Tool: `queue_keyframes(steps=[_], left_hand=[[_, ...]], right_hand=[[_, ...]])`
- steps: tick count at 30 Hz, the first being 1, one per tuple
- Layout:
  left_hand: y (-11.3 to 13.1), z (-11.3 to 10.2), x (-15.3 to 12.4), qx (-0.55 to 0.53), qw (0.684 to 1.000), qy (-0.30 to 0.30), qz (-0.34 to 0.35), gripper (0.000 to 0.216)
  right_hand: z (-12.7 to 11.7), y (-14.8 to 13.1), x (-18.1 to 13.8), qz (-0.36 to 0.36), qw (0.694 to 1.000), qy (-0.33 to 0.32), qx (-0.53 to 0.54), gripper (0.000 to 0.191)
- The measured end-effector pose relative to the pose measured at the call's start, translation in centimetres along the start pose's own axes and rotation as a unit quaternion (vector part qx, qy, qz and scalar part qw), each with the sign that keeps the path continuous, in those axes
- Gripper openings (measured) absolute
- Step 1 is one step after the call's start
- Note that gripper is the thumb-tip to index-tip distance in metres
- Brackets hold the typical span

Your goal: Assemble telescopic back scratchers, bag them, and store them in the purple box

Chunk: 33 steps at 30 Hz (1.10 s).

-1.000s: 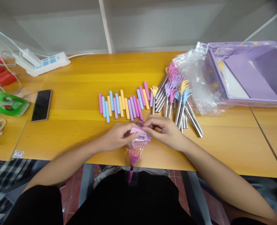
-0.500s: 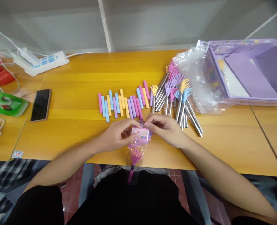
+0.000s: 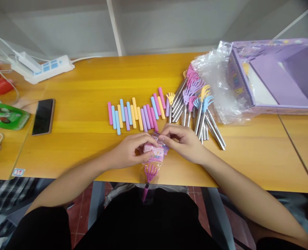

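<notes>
My left hand [image 3: 129,151] and my right hand [image 3: 183,141] meet at the table's front edge, both pinching the pink printed header card [image 3: 154,151] of a clear packet. Inside the packet a pink hand-shaped back scratcher [image 3: 149,175] hangs down past the table edge toward my lap. Just beyond my hands lies a row of pastel sleeves [image 3: 135,113] in pink, blue, yellow and purple. To their right is a heap of metal scratchers with coloured hand tips [image 3: 195,107].
On the yellow table [image 3: 86,139], a purple box [image 3: 273,80] with crumpled clear plastic [image 3: 216,83] stands at the back right. A black phone [image 3: 43,116], a white power strip [image 3: 44,67] and a green packet [image 3: 5,118] lie at the left.
My fingers have shifted slightly on the header card, which has tilted and moved a little left. The view has drifted a bit; the packet stays in place.
</notes>
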<state>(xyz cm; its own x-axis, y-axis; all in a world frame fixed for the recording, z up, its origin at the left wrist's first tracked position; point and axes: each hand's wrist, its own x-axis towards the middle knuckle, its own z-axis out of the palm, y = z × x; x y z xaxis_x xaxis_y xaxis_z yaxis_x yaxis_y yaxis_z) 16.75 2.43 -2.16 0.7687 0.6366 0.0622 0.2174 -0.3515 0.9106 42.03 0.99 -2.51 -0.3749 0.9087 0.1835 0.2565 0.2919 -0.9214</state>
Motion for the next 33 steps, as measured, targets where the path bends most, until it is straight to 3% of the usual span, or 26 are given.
queue_keyframes(steps=[4, 7, 12, 16, 21, 27, 33], left_hand=[[-0.4, 0.5, -0.4, -0.125, 0.991, 0.008, -0.048, 0.055], [-0.5, 0.6, -0.5, -0.152, 0.985, -0.001, -0.081, 0.073], [-0.2, 0.1, -0.1, -0.119, 0.989, -0.027, -0.084, 0.039], [0.2, -0.2, 0.1, -0.052, 0.996, -0.022, -0.071, 0.021], [0.3, -0.4, 0.1, -0.025, 0.998, -0.014, -0.05, 0.028], [0.1, -0.3, 0.0, -0.06, 0.997, -0.016, -0.056, 0.01], [0.1, 0.0, 0.1, -0.161, 0.982, -0.024, -0.093, 0.026]], right_hand=[[-0.1, 0.1, 0.0, -0.007, 1.0, 0.01, -0.003, 0.023], [-0.3, -0.1, -0.1, -0.016, 1.0, 0.006, 0.008, 0.024], [-0.5, -0.4, -0.3, -0.03, 0.997, -0.057, 0.047, 0.031], [-0.2, -0.2, -0.3, -0.014, 0.997, -0.072, 0.039, 0.022], [0.2, -0.1, -0.5, 0.049, 0.991, -0.114, 0.051, 0.022], [0.3, 0.0, -0.9, 0.103, 0.973, -0.162, 0.127, 0.027], [0.8, 0.1, -1.0, 0.131, 0.957, -0.186, 0.18, 0.032]])
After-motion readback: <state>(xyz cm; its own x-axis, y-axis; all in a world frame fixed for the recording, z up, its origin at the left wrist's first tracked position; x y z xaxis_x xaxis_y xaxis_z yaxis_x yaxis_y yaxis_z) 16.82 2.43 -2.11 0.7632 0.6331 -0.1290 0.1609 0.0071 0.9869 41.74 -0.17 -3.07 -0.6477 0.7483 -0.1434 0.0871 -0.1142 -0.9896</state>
